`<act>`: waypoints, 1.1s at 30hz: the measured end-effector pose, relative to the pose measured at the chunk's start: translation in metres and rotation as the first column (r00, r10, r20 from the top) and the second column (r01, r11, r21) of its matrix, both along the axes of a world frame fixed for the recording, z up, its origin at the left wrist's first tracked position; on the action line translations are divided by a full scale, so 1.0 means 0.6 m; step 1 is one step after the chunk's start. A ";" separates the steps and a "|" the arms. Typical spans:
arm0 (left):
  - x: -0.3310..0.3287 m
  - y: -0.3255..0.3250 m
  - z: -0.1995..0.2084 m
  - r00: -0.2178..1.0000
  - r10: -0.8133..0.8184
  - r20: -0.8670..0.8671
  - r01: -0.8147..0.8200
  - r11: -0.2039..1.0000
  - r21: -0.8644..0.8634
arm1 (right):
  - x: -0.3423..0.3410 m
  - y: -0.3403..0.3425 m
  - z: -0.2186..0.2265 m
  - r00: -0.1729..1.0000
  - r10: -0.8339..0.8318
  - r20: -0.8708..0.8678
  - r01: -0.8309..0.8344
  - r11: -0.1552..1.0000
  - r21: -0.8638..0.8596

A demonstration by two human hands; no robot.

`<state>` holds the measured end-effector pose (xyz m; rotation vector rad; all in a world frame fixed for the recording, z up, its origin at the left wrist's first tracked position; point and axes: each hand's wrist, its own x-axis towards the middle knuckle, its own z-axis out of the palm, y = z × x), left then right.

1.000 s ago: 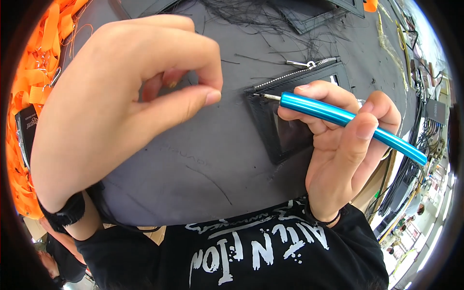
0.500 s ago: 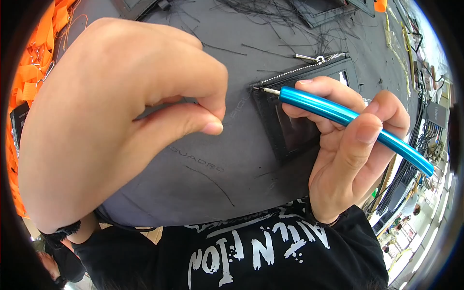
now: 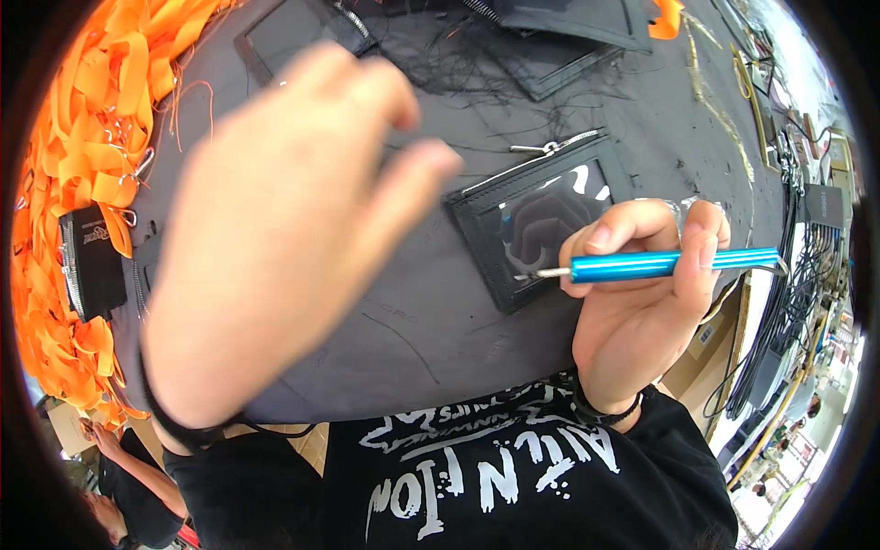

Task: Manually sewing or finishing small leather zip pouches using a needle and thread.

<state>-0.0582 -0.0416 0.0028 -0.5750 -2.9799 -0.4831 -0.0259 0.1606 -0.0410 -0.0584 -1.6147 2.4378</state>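
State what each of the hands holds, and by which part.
The right hand grips the blue pen-shaped tool by its barrel; the left hand, blurred, shows nothing held.

Pen-shaped tool (image 3: 646,266): smooth, glossy, metal-tipped. Pouch (image 3: 477,246): leather-like, with shiny plastic window (image 3: 545,215), metal zip (image 3: 524,167). Straps (image 3: 103,174): woven cloth.

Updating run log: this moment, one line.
right hand: holds blue pen-shaped tool | left hand: blurred, open | black zippered pouch: on gray surface
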 end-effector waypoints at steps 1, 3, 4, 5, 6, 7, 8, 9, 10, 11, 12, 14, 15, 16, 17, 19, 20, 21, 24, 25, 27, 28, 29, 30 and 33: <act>0.007 0.013 -0.012 0.997 0.002 0.080 -0.006 0.999 0.046 | -0.003 0.012 0.001 0.999 0.036 -0.023 -0.038 0.998 -0.049; 0.014 0.040 -0.030 0.994 -0.111 0.009 0.109 0.985 0.137 | -0.005 0.034 0.003 0.999 0.025 -0.038 -0.029 0.994 -0.109; 0.013 0.053 -0.034 0.995 -0.096 0.042 0.090 0.988 0.126 | -0.005 0.047 0.004 0.999 -0.032 -0.023 0.029 0.990 -0.136; 0.011 0.061 -0.033 0.993 -0.053 0.109 0.046 0.997 0.066 | -0.007 0.060 0.004 0.996 -0.076 -0.042 0.070 0.989 -0.132; 0.005 0.068 -0.026 0.990 -0.095 0.104 0.085 0.992 0.097 | -0.009 0.072 0.003 0.991 -0.107 -0.074 0.097 0.987 -0.131; -0.002 0.070 -0.018 0.976 -0.062 0.211 0.054 0.998 0.046 | -0.011 0.085 0.002 0.988 -0.110 -0.104 0.097 0.987 -0.127; -0.011 0.069 -0.006 0.957 -0.085 0.279 0.073 0.996 0.054 | -0.012 0.095 0.000 0.986 -0.126 -0.108 0.105 0.979 -0.177; -0.021 0.068 0.007 0.926 -0.134 0.354 0.110 0.990 0.086 | -0.016 0.105 -0.002 0.980 -0.120 -0.160 0.085 0.974 -0.211; -0.026 0.062 0.021 0.935 -0.109 0.338 0.081 0.992 0.096 | -0.019 0.113 -0.006 0.971 -0.112 -0.211 0.058 0.967 -0.247; -0.031 0.054 0.037 0.936 -0.111 0.334 0.073 0.990 0.125 | -0.019 0.119 -0.009 0.965 -0.145 -0.218 0.091 0.967 -0.240; -0.033 0.044 0.051 0.931 -0.138 0.337 0.086 0.983 0.165 | -0.021 0.124 -0.013 0.953 -0.200 -0.226 0.142 0.958 -0.247; -0.036 0.012 0.087 0.995 -0.051 0.088 0.026 0.962 0.272 | -0.022 0.129 -0.021 0.947 -0.248 -0.202 0.198 0.950 -0.241; -0.026 0.005 0.095 0.988 0.104 0.113 -0.112 0.992 0.060 | -0.022 0.132 -0.023 0.956 -0.229 -0.184 0.181 0.953 -0.242; -0.017 -0.003 0.103 0.991 0.136 0.010 -0.134 0.987 -0.085 | -0.023 0.133 -0.026 0.961 -0.218 -0.169 0.174 0.955 -0.241; -0.012 -0.013 0.109 0.987 0.149 -0.059 -0.157 0.969 -0.188 | -0.023 0.135 -0.028 0.965 -0.189 -0.180 0.144 0.961 -0.238; 0.002 -0.044 0.129 0.974 0.132 -0.185 -0.168 0.967 -0.192 | -0.023 0.138 -0.032 0.962 -0.171 -0.212 0.121 0.965 -0.232; 0.018 -0.064 0.140 0.960 0.257 -0.113 -0.274 0.945 -0.178 | -0.023 0.140 -0.033 0.965 -0.166 -0.205 0.109 0.959 -0.263; 0.035 -0.085 0.152 0.948 0.317 -0.004 -0.309 0.921 -0.238 | -0.023 0.141 -0.034 0.967 -0.159 -0.201 0.101 0.958 -0.270; 0.099 -0.146 0.136 0.870 0.419 0.258 -0.460 0.880 0.121 | -0.023 0.143 -0.036 0.966 -0.174 -0.191 0.120 0.956 -0.267; 0.120 -0.169 0.130 0.815 0.424 0.395 -0.529 0.822 0.211 | -0.023 0.143 -0.037 0.964 -0.185 -0.189 0.133 0.958 -0.255; 0.154 -0.207 0.109 0.641 0.450 0.622 -0.706 0.664 0.247 | -0.023 0.143 -0.037 0.969 -0.150 -0.195 0.099 0.963 -0.252; 0.168 -0.220 0.095 0.562 0.518 0.645 -0.784 0.582 0.216 | -0.023 0.144 -0.037 0.971 -0.133 -0.200 0.081 0.966 -0.246; 0.185 -0.225 0.081 0.610 0.512 0.604 -0.761 0.591 0.267 | -0.023 0.144 -0.037 0.971 -0.148 -0.186 0.100 0.965 -0.241; 0.199 -0.228 0.072 0.622 0.525 0.581 -0.758 0.590 0.277 | -0.023 0.144 -0.037 0.972 -0.149 -0.182 0.104 0.966 -0.239; 0.217 -0.238 0.070 0.749 0.467 0.470 -0.618 0.748 0.242 | -0.023 0.145 -0.036 0.971 -0.148 -0.190 0.105 0.970 -0.219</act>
